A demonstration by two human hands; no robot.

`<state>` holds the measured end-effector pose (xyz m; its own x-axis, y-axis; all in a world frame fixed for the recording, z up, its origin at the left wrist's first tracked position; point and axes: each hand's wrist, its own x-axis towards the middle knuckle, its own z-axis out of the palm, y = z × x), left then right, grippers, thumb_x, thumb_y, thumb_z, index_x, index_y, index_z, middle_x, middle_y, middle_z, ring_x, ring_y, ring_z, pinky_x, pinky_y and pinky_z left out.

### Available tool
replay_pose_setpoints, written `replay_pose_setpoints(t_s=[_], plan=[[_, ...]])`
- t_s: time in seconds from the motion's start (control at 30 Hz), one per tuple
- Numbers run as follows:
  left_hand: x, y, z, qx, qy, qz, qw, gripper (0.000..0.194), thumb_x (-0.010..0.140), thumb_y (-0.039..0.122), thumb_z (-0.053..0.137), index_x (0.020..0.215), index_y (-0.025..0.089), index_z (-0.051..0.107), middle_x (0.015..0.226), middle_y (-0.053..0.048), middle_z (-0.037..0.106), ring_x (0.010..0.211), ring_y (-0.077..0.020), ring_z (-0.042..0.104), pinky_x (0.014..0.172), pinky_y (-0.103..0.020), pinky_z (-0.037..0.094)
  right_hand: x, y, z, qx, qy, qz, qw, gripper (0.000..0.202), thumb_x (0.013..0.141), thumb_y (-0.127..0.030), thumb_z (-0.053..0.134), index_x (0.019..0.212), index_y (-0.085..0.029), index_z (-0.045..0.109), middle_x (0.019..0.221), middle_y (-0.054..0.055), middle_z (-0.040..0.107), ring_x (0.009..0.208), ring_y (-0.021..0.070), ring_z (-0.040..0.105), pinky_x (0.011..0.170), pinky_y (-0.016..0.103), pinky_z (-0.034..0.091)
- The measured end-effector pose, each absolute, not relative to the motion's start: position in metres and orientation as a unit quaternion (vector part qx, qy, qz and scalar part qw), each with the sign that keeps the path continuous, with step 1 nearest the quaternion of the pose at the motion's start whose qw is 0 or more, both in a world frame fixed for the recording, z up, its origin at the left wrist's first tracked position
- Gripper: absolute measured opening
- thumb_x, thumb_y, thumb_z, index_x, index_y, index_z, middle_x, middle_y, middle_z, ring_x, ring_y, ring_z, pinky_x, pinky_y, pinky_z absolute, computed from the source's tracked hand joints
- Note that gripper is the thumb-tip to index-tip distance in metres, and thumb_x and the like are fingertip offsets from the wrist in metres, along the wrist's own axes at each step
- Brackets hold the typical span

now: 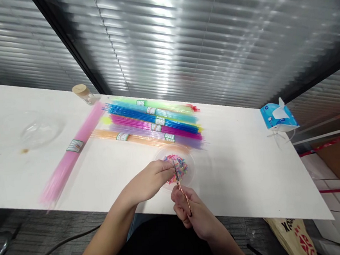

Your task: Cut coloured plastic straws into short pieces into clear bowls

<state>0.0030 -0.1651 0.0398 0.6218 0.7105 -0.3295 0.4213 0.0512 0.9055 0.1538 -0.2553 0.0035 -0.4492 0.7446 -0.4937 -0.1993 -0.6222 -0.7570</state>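
Note:
My right hand is closed round the handles of copper-coloured scissors, whose blades point away from me. The blades reach up beside the fingertips of my left hand, which are pinched together. Whatever lies between those fingertips is too small to make out. Both hands are over or at the near side of a clear round bowl. Inside the bowl is a heap of short, many-coloured cut pieces, partly hidden by my left hand and the blades.
Bundles of thin coloured straws lie behind the bowl, including a blue bundle and an orange bundle. A pink bundle lies slantwise at left. Farther out are a lidded jar, a clear plastic dome and a tissue pack.

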Motion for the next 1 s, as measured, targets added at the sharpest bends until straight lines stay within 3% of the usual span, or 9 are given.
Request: replay_pose_setpoints(t_s=[0.23, 0.33, 0.47, 0.57, 0.87, 1.0], plan=[[0.000, -0.167, 0.040, 0.673, 0.407, 0.126, 0.604, 0.034, 0.092, 0.038, 0.035, 0.066, 0.017, 0.044, 0.068, 0.001, 0.041, 0.066, -0.0122, 0.039, 0.063, -0.025, 0.036, 0.157, -0.256, 0.002, -0.447, -0.339, 0.764, 0.318, 0.043, 0.088, -0.060, 0.050, 0.075, -0.021, 0.038, 0.046, -0.011, 0.029, 0.038, 0.0049, 0.017, 0.036, 0.020, 0.013], [-0.002, -0.168, 0.045, 0.677, 0.393, 0.127, 0.609, 0.034, 0.093, 0.039, 0.035, 0.071, 0.017, 0.049, 0.073, 0.000, 0.049, 0.072, -0.0140, 0.044, 0.069, -0.026, 0.039, 0.161, -0.252, 0.004, -0.479, -0.363, 0.718, 0.351, 0.039, 0.090, -0.056, 0.049, 0.078, -0.020, 0.041, 0.051, -0.009, 0.030, 0.043, 0.0059, 0.021, 0.041, 0.020, 0.019], [-0.002, -0.169, 0.052, 0.704, 0.379, 0.099, 0.592, 0.036, 0.093, 0.039, 0.035, 0.076, 0.016, 0.056, 0.078, -0.003, 0.056, 0.077, -0.0162, 0.049, 0.074, -0.027, 0.041, 0.165, -0.241, 0.013, -0.510, -0.432, 0.629, 0.396, 0.034, 0.092, -0.051, 0.051, 0.083, -0.018, 0.051, 0.071, -0.002, 0.050, 0.064, 0.0109, 0.044, 0.061, 0.023, 0.037], [-0.002, -0.170, 0.056, 0.721, 0.360, 0.082, 0.587, 0.033, 0.093, 0.033, 0.036, 0.078, 0.016, 0.059, 0.078, -0.003, 0.057, 0.077, -0.0160, 0.050, 0.075, -0.026, 0.040, 0.164, -0.234, 0.018, -0.505, -0.495, 0.596, 0.381, 0.032, 0.094, -0.048, 0.047, 0.086, -0.018, 0.056, 0.083, 0.003, 0.058, 0.078, 0.0155, 0.051, 0.075, 0.028, 0.040], [-0.006, -0.169, 0.059, 0.674, 0.329, 0.077, 0.657, 0.034, 0.092, 0.040, 0.040, 0.071, 0.016, 0.052, 0.070, 0.000, 0.049, 0.065, -0.0110, 0.045, 0.059, -0.022, 0.036, 0.165, -0.231, 0.024, -0.418, -0.501, 0.641, 0.405, 0.030, 0.096, -0.043, 0.045, 0.087, -0.018, 0.059, 0.087, 0.004, 0.060, 0.083, 0.0160, 0.055, 0.081, 0.029, 0.043], [-0.007, -0.168, 0.057, 0.662, 0.333, 0.040, 0.671, 0.031, 0.091, 0.036, 0.039, 0.074, 0.016, 0.054, 0.070, 0.000, 0.050, 0.063, -0.0112, 0.044, 0.055, -0.023, 0.034, 0.167, -0.232, 0.026, -0.414, -0.517, 0.634, 0.398, 0.030, 0.097, -0.038, 0.043, 0.085, -0.017, 0.060, 0.083, 0.003, 0.059, 0.081, 0.0157, 0.055, 0.078, 0.029, 0.042]])
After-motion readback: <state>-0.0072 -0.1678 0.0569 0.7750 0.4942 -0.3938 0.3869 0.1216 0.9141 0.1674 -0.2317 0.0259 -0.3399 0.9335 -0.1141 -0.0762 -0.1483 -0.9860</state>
